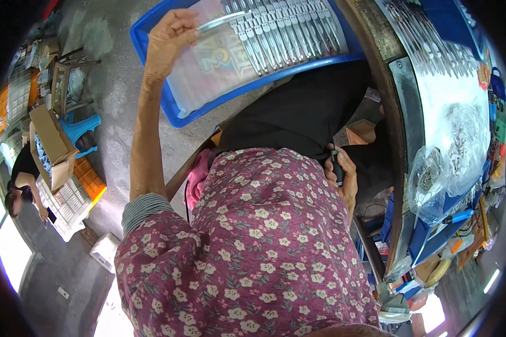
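Note:
At the upper left my left hand (pixel 174 42) pinches a slim, shiny silver metal piece (pixel 224 21) between thumb and fingers. The piece points right, its far end at the edge of rows of similar silver metal pieces (pixel 289 33). Those rows lie side by side on a printed, plastic-covered sheet (pixel 202 78) in a blue tray (pixel 181 121). By my lap, at the right side of the flowered top, my right hand (pixel 347 174) is closed round a dark-handled tool (pixel 337 167). Its thin dark shaft points upward; it looks like a screwdriver.
A worn workbench edge (pixel 399 140) runs along my right. On it lie more silver pieces (pixel 433 39), a clear plastic bag (pixel 427 180) of small metal parts and a blue tool (pixel 460 216). At far left, another person (pixel 25 174) is beside a cardboard box (pixel 53 140) and crates.

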A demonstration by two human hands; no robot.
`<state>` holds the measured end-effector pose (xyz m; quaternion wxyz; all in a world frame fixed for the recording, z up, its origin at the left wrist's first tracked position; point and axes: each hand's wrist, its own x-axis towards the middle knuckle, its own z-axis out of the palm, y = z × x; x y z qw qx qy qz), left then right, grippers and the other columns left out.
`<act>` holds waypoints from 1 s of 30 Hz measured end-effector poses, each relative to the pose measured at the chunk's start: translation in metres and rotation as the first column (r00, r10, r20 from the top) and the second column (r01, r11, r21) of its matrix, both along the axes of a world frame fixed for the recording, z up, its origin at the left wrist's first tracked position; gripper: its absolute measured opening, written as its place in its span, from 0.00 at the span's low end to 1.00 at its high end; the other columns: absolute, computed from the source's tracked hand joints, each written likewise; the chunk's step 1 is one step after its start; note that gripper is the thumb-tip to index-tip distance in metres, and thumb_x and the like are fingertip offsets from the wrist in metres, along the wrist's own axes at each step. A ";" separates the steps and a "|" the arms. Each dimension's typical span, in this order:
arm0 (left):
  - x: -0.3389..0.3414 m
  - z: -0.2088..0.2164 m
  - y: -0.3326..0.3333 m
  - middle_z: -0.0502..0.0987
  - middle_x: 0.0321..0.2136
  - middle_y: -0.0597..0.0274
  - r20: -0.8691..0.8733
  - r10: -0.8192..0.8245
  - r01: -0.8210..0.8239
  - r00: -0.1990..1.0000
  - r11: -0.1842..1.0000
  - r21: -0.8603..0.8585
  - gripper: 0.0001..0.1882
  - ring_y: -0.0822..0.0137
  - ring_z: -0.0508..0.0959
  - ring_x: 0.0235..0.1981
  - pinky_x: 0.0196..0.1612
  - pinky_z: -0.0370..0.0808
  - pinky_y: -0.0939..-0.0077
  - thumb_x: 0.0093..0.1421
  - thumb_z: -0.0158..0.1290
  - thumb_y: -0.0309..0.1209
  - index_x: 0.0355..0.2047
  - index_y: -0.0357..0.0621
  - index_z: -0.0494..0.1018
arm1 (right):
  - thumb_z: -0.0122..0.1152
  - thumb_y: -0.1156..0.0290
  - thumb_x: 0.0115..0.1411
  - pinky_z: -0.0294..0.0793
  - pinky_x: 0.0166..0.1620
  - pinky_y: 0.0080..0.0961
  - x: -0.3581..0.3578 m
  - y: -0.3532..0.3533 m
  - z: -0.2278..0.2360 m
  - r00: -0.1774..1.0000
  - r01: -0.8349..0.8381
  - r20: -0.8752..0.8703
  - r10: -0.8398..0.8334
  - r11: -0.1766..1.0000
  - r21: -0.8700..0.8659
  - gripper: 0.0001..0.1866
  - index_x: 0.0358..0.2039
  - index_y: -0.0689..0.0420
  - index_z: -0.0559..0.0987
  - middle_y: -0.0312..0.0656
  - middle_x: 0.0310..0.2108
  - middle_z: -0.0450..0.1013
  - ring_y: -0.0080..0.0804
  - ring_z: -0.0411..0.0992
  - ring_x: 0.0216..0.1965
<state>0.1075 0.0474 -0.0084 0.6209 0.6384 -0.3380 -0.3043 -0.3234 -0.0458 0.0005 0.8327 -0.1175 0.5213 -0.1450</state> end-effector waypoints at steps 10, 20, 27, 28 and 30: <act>0.007 0.005 -0.012 0.74 0.24 0.69 -0.026 0.218 -0.216 0.976 0.974 0.063 0.19 0.78 0.71 0.22 0.25 0.68 0.84 0.49 0.58 0.25 0.42 0.42 0.67 | 0.53 0.69 0.58 0.52 0.12 0.11 -0.002 -0.002 -0.008 0.999 -0.008 0.040 0.008 1.000 0.006 0.19 0.48 0.63 0.67 0.41 0.19 0.66 0.17 0.56 0.12; -0.009 -0.041 -0.029 0.72 0.21 0.69 -0.093 0.234 -0.220 0.968 0.966 0.132 0.10 0.77 0.71 0.21 0.22 0.69 0.84 0.50 0.56 0.21 0.33 0.41 0.70 | 0.51 0.69 0.59 0.51 0.12 0.10 -0.003 -0.003 -0.010 0.999 -0.023 0.046 0.021 0.999 0.042 0.17 0.48 0.62 0.67 0.40 0.20 0.63 0.16 0.54 0.13; -0.015 -0.090 -0.030 0.75 0.22 0.65 -0.110 0.088 -0.065 0.990 0.978 0.198 0.13 0.78 0.73 0.21 0.25 0.71 0.87 0.51 0.59 0.29 0.37 0.40 0.71 | 0.49 0.68 0.60 0.49 0.13 0.08 -0.002 -0.003 -0.009 0.998 -0.055 0.034 0.054 0.998 0.030 0.17 0.48 0.59 0.67 0.37 0.21 0.61 0.15 0.52 0.15; -0.015 -0.096 -0.029 0.75 0.22 0.65 -0.110 0.087 -0.064 0.990 0.978 0.198 0.13 0.78 0.73 0.21 0.25 0.71 0.87 0.51 0.59 0.29 0.37 0.40 0.71 | 0.49 0.68 0.60 0.49 0.13 0.08 -0.003 -0.002 -0.010 0.998 -0.054 0.033 0.053 0.998 0.030 0.17 0.48 0.59 0.67 0.37 0.21 0.61 0.15 0.52 0.15; -0.023 -0.094 -0.033 0.74 0.18 0.66 -0.112 0.102 -0.078 0.988 0.977 0.201 0.13 0.78 0.72 0.17 0.21 0.70 0.86 0.50 0.61 0.32 0.33 0.40 0.72 | 0.48 0.68 0.60 0.50 0.13 0.09 -0.005 -0.002 -0.012 0.996 -0.080 0.045 0.081 0.997 -0.006 0.16 0.48 0.59 0.66 0.37 0.21 0.60 0.15 0.52 0.15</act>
